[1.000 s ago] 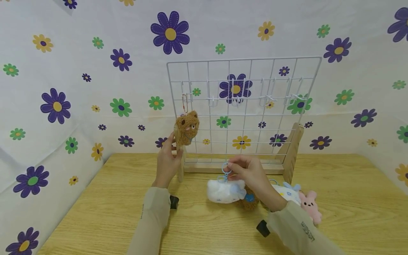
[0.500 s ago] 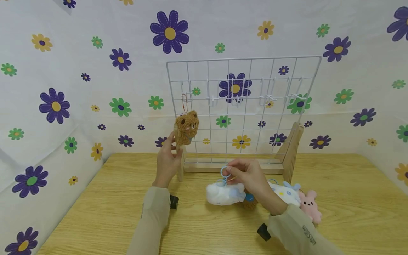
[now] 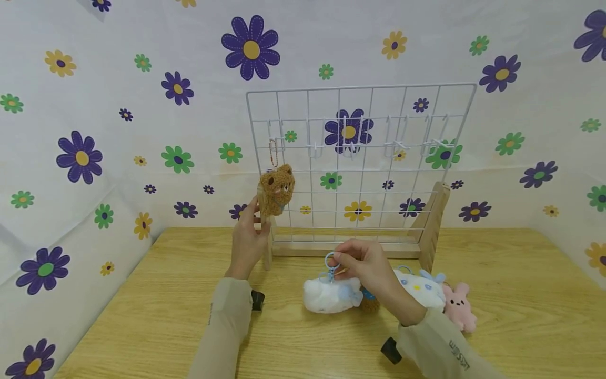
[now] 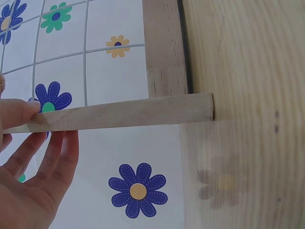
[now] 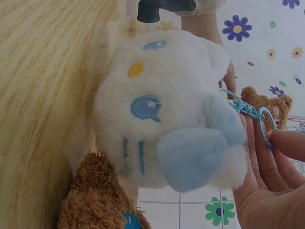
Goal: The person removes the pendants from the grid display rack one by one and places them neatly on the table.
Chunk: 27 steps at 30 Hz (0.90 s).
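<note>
My left hand (image 3: 249, 237) grips the wooden side post (image 4: 133, 112) of the wire rack, thumb on one face and fingers on the other. In my right hand (image 3: 374, 266) the light-blue ring of a white plush keychain (image 3: 331, 296) is pinched between thumb and finger. The plush hangs on its side, low over the table; the right wrist view shows its blue eyes, yellow nose and blue bow (image 5: 193, 155). A brown bear keychain (image 3: 278, 190) hangs by a chain from the rack's leftmost hook, just above my left hand.
White grid rack (image 3: 360, 88) with several hooks stands on wooden feet. Behind my right hand lie a brown plush (image 3: 370, 302), partly hidden, another white plush (image 3: 418, 292) and a pink plush (image 3: 460, 308). A flower-print cloth (image 3: 199, 126) covers the back.
My right hand has lowered a little and shifted slightly left, bringing the white plush keychain down with it. My left hand stays on the post.
</note>
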Each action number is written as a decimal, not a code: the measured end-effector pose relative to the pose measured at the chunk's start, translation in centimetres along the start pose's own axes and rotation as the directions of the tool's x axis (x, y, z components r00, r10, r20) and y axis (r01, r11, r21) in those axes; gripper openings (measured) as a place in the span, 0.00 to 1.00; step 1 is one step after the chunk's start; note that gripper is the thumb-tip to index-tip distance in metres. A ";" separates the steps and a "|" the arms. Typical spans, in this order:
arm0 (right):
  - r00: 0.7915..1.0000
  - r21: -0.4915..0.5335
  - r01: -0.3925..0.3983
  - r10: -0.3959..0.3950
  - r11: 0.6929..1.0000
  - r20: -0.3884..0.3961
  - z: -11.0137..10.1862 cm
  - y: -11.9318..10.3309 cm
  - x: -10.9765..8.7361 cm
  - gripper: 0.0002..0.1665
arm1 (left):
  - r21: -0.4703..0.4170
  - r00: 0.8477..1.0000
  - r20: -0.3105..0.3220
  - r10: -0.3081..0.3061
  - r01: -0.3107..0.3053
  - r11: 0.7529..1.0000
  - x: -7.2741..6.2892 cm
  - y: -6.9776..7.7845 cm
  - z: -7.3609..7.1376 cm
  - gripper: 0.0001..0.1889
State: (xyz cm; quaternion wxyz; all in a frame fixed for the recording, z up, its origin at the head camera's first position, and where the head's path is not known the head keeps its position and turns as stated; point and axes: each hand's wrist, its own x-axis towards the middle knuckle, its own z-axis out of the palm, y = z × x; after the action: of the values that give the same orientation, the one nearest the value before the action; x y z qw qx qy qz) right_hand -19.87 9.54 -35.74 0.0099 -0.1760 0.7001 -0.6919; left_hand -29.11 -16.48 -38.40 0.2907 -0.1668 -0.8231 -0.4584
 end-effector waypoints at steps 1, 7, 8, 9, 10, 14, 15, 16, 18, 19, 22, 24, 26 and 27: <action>1.000 0.000 0.000 0.000 1.000 0.001 0.0 0.0 0.0 0.09 | 0.001 1.000 0.000 0.000 0.000 1.000 0.0 0.0 0.0 0.32; 1.000 0.019 -0.014 0.014 1.000 0.009 0.1 0.0 -0.1 0.09 | 0.008 1.000 -0.001 0.004 -0.004 1.000 0.0 -0.1 0.0 0.32; 1.000 0.023 -0.016 0.015 1.000 0.010 0.1 0.0 -0.2 0.09 | 0.006 1.000 -0.001 0.004 -0.004 1.000 0.1 -0.1 0.0 0.32; 1.000 0.026 -0.015 0.014 1.000 0.013 0.2 -0.1 -0.2 0.09 | 0.005 1.000 -0.002 0.005 -0.005 1.000 0.1 -0.1 0.0 0.33; 1.000 0.028 -0.014 0.014 0.999 0.015 0.2 -0.1 -0.2 0.09 | 0.005 1.000 -0.004 0.007 -0.007 1.000 0.1 -0.1 0.0 0.33; 0.999 0.035 -0.018 0.017 0.999 0.030 0.2 -0.3 -0.3 0.09 | 0.004 1.000 -0.010 0.013 -0.013 1.000 0.2 -0.2 0.1 0.32; 0.999 0.035 -0.022 0.021 0.999 0.034 0.2 -0.3 -0.3 0.09 | 0.006 1.000 -0.011 0.014 -0.014 1.000 0.2 -0.2 0.1 0.33; 0.999 0.036 -0.025 0.024 0.999 0.039 0.2 -0.3 -0.3 0.09 | 0.007 1.000 -0.011 0.013 -0.013 1.000 0.2 -0.2 0.1 0.33; 0.999 0.032 -0.032 0.030 0.999 0.043 0.1 -0.2 -0.2 0.09 | 0.009 1.000 -0.009 0.009 -0.008 1.000 0.1 -0.1 0.1 0.33; 0.999 0.031 -0.037 0.036 0.999 0.041 0.1 -0.1 -0.2 0.10 | 0.010 1.000 -0.008 0.006 -0.005 1.000 0.1 -0.1 0.1 0.33; 0.998 0.022 -0.058 0.058 0.998 0.022 -0.1 0.1 0.0 0.09 | 0.012 1.000 -0.003 -0.002 0.002 1.000 0.1 0.0 0.1 0.33; 0.998 0.010 -0.069 0.069 0.998 0.004 -0.2 0.2 0.2 0.09 | 0.012 1.000 -0.002 -0.004 0.004 1.000 0.1 0.0 0.1 0.33; 0.997 0.000 -0.073 0.073 0.997 -0.011 -0.3 0.4 0.4 0.08 | 0.011 1.000 -0.002 -0.005 0.005 1.000 0.0 -0.1 0.1 0.33; 0.997 -0.007 -0.071 0.071 0.997 -0.016 -0.4 0.4 0.5 0.08 | 0.012 1.000 -0.003 -0.006 0.006 1.000 0.0 -0.1 0.1 0.33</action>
State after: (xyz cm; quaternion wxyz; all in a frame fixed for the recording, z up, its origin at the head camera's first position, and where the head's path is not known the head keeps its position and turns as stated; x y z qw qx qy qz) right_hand -20.58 9.74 -36.01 0.0282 -0.1457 0.7084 -0.6900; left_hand -29.22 -16.44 -38.51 0.2913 -0.1620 -0.8259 -0.4547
